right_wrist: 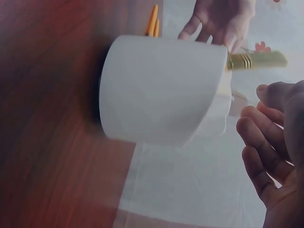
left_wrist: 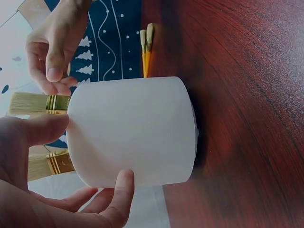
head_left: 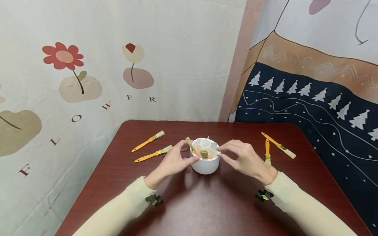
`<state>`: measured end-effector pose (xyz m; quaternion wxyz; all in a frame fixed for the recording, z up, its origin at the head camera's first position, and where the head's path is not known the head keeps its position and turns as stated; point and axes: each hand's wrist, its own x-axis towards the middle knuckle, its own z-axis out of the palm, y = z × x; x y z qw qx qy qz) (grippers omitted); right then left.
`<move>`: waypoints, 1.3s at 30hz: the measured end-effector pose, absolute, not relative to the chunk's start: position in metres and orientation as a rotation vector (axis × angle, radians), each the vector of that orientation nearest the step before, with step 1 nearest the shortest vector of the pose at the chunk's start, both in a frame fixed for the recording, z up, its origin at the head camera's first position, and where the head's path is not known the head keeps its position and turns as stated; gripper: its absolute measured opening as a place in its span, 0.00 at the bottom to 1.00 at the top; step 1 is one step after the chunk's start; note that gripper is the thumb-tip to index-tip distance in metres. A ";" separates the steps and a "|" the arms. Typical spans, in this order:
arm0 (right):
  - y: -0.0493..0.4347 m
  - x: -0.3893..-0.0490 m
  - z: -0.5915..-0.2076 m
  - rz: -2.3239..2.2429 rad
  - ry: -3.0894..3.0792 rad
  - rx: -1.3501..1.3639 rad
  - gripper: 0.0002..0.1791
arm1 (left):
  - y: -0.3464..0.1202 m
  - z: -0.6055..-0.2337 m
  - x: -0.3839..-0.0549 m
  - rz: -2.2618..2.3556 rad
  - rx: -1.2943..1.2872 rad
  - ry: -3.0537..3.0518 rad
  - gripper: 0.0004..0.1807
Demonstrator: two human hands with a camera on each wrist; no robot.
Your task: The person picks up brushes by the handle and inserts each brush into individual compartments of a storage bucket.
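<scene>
A round white pot (head_left: 205,166) with inner dividers stands on the table. Two paintbrushes are in it, bristles up: one brush (head_left: 190,144) leans at the left rim, another brush (head_left: 203,153) at the near side. My left hand (head_left: 177,159) holds the pot from the left, thumb at the rim and fingers round its side, as the left wrist view shows. My right hand (head_left: 243,157) hovers by the right rim, fingers loosely bent. A gap shows between those fingers and the pot in the right wrist view, with nothing held.
On the left of the dark red table (head_left: 203,209) lie two yellow-handled paintbrushes, an upper brush (head_left: 147,141) and a lower brush (head_left: 153,154). Two more lie at the right, a slanted brush (head_left: 279,146) and a shorter-looking brush (head_left: 267,152) near my right wrist. Printed cloths hang behind.
</scene>
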<state>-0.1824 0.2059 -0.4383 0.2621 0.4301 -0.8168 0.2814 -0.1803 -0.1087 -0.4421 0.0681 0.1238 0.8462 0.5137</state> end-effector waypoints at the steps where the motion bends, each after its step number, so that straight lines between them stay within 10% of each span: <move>1: 0.208 -0.182 -0.437 0.767 -2.219 1.148 0.24 | -0.109 -0.442 -0.180 1.547 0.376 2.544 0.38; 39: 0.311 -0.198 -0.446 0.631 -2.367 0.797 0.20 | -0.112 -0.444 -0.178 1.543 0.473 2.580 0.43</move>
